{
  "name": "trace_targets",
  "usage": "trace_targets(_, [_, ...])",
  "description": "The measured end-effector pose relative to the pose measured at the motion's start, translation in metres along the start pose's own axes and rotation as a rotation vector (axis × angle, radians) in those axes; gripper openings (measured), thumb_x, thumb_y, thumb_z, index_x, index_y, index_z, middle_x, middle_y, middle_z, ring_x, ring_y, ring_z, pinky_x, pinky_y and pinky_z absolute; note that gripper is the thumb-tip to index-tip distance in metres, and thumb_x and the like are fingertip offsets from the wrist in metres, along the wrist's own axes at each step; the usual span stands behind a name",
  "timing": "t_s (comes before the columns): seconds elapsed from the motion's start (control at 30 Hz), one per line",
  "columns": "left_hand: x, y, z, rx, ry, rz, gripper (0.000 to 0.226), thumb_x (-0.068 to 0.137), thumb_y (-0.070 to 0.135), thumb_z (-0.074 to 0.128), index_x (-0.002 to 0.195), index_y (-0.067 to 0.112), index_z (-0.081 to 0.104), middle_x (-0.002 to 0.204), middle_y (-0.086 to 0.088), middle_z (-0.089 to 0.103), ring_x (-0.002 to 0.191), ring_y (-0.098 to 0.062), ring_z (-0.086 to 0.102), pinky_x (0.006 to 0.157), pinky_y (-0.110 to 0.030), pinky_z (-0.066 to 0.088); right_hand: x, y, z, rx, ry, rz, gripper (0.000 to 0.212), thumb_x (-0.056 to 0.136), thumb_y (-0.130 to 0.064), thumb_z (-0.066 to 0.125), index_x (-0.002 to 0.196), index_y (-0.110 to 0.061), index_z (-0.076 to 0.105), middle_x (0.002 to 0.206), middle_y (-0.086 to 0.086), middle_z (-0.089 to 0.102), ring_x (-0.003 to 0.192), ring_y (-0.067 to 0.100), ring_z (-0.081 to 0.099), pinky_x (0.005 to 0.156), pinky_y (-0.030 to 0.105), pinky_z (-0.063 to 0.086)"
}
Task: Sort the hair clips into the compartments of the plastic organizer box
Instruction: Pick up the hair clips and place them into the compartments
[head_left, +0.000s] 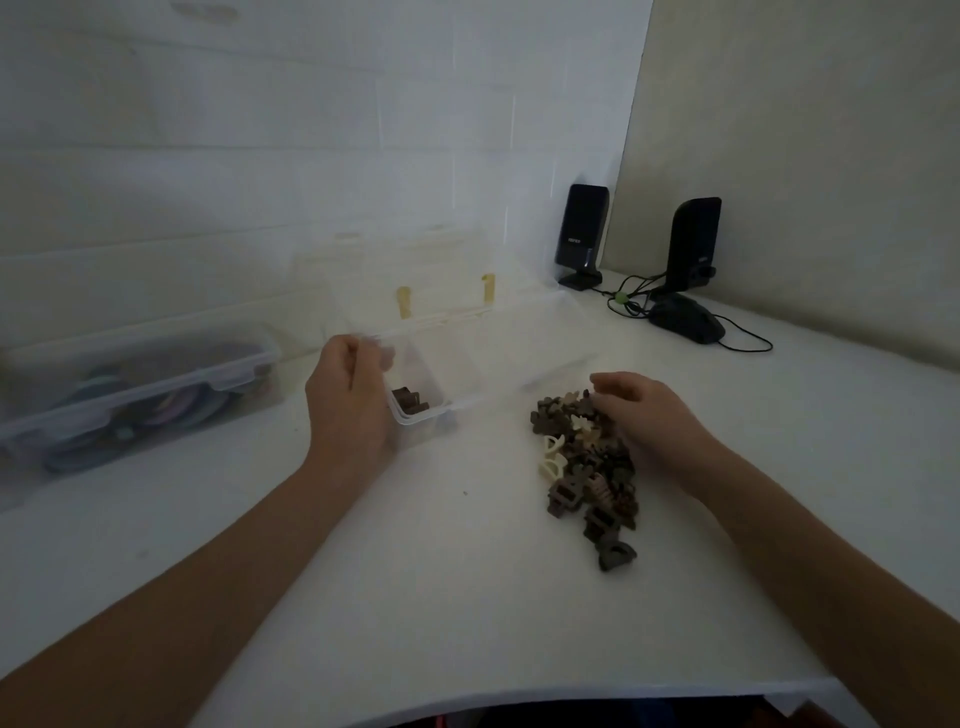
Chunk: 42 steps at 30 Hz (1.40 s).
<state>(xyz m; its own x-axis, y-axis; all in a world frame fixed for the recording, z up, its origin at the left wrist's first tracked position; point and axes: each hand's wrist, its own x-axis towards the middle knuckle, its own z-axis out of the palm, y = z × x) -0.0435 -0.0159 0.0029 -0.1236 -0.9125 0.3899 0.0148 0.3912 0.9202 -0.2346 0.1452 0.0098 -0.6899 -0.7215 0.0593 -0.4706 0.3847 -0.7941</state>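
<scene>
A clear plastic organizer box (498, 332) lies open on the white table, its lid leaning back against the wall. Its nearest compartment holds a few dark brown hair clips (410, 401); the other compartments look empty. My left hand (348, 400) hovers over that near compartment's left edge with fingers curled; whether it holds a clip is hidden. A pile of brown, dark and cream hair clips (587, 467) lies to the right of the box. My right hand (644, 415) rests on the pile's far right side, fingers bent down into the clips.
A closed clear container (130, 384) of coloured hair bands stands at the left. Two black speakers (582, 234) (693, 244), a black mouse (685, 319) and cables sit at the back right corner. The table's front edge runs along the bottom.
</scene>
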Motion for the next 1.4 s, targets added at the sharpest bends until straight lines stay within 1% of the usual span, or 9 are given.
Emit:
trace_targets(0.17, [0.003, -0.003, -0.001, -0.001, 0.005, 0.003, 0.021, 0.098, 0.018, 0.042, 0.095, 0.007, 0.059, 0.085, 0.008, 0.063, 0.076, 0.002, 0.054, 0.064, -0.006, 0.039, 0.003, -0.003, -0.001, 0.135, -0.056, -0.102, 0.019, 0.084, -0.021, 0.068, 0.103, -0.021, 0.071, 0.097, -0.007, 0.07, 0.081, -0.005, 0.063, 0.063, 0.005, 0.045])
trace_targets(0.3, [0.002, -0.003, 0.001, -0.019, 0.017, 0.004, 0.02, 0.097, 0.016, 0.043, 0.096, 0.004, 0.06, 0.084, 0.009, 0.062, 0.075, 0.002, 0.054, 0.062, -0.003, 0.038, 0.001, -0.003, 0.001, 0.256, -0.036, -0.176, 0.024, 0.081, -0.006, 0.069, 0.101, -0.021, 0.07, 0.091, 0.0, 0.07, 0.077, 0.005, 0.067, 0.059, 0.011, 0.051])
trace_targets(0.47, [0.001, -0.003, 0.0, -0.016, 0.014, 0.011, 0.021, 0.097, 0.017, 0.045, 0.097, 0.004, 0.061, 0.084, 0.011, 0.063, 0.074, 0.005, 0.055, 0.073, -0.017, 0.043, 0.0, -0.003, 0.002, 0.279, 0.023, -0.225, 0.022, 0.082, -0.003, 0.067, 0.095, -0.02, 0.071, 0.087, 0.003, 0.071, 0.082, 0.01, 0.068, 0.067, 0.012, 0.051])
trace_targets(0.63, [-0.001, 0.0, 0.001, -0.002, 0.011, 0.036, 0.017, 0.096, 0.017, 0.045, 0.093, 0.009, 0.059, 0.086, 0.006, 0.063, 0.073, 0.004, 0.054, 0.064, -0.005, 0.039, -0.003, -0.005, 0.0, 0.413, 0.064, -0.256, 0.019, 0.081, 0.001, 0.067, 0.092, -0.015, 0.07, 0.086, 0.007, 0.072, 0.086, 0.017, 0.069, 0.075, 0.016, 0.052])
trace_targets(0.83, [0.0, 0.0, -0.001, 0.004, -0.043, 0.089, 0.015, 0.095, 0.019, 0.05, 0.094, 0.009, 0.061, 0.081, 0.013, 0.061, 0.067, 0.01, 0.053, 0.068, -0.01, 0.042, -0.008, -0.009, 0.002, 0.372, 0.048, -0.317, 0.016, 0.079, -0.002, 0.07, 0.084, -0.017, 0.069, 0.081, 0.002, 0.071, 0.08, 0.017, 0.067, 0.077, 0.023, 0.054])
trace_targets(0.93, [0.006, -0.003, -0.005, 0.0, -0.124, 0.108, 0.016, 0.094, 0.025, 0.051, 0.094, 0.012, 0.061, 0.077, 0.015, 0.063, 0.069, 0.007, 0.056, 0.082, -0.031, 0.053, -0.008, -0.011, 0.003, 0.399, 0.079, -0.353, 0.015, 0.079, 0.0, 0.069, 0.081, -0.014, 0.068, 0.081, 0.005, 0.071, 0.08, 0.025, 0.068, 0.074, 0.026, 0.055])
trace_targets(1.03, [0.014, -0.007, -0.01, 0.012, -0.188, 0.116, 0.015, 0.094, 0.029, 0.05, 0.097, 0.018, 0.059, 0.079, 0.02, 0.063, 0.075, 0.0, 0.059, 0.09, -0.052, 0.052, -0.008, -0.018, 0.005, 0.384, 0.094, -0.447, 0.014, 0.08, 0.004, 0.067, 0.08, -0.01, 0.066, 0.079, 0.002, 0.069, 0.077, 0.023, 0.068, 0.075, 0.03, 0.056])
trace_targets(1.3, [0.022, -0.011, -0.016, 0.061, -0.221, 0.228, 0.02, 0.098, 0.029, 0.042, 0.107, 0.016, 0.055, 0.083, 0.017, 0.062, 0.081, -0.001, 0.061, 0.09, -0.054, 0.051, 0.009, -0.057, 0.028, 0.174, 0.136, -0.818, 0.019, 0.085, 0.011, 0.057, 0.088, -0.007, 0.064, 0.089, 0.002, 0.065, 0.085, 0.011, 0.067, 0.077, 0.019, 0.055])
trace_targets(1.4, [0.019, -0.01, -0.016, 0.047, -0.235, 0.241, 0.026, 0.096, 0.032, 0.038, 0.109, 0.015, 0.053, 0.088, 0.024, 0.06, 0.085, -0.002, 0.059, 0.093, -0.053, 0.05, 0.009, -0.049, 0.042, 0.099, 0.229, -0.958, 0.021, 0.082, 0.014, 0.057, 0.088, -0.004, 0.065, 0.089, 0.006, 0.065, 0.084, 0.012, 0.064, 0.077, 0.021, 0.055])
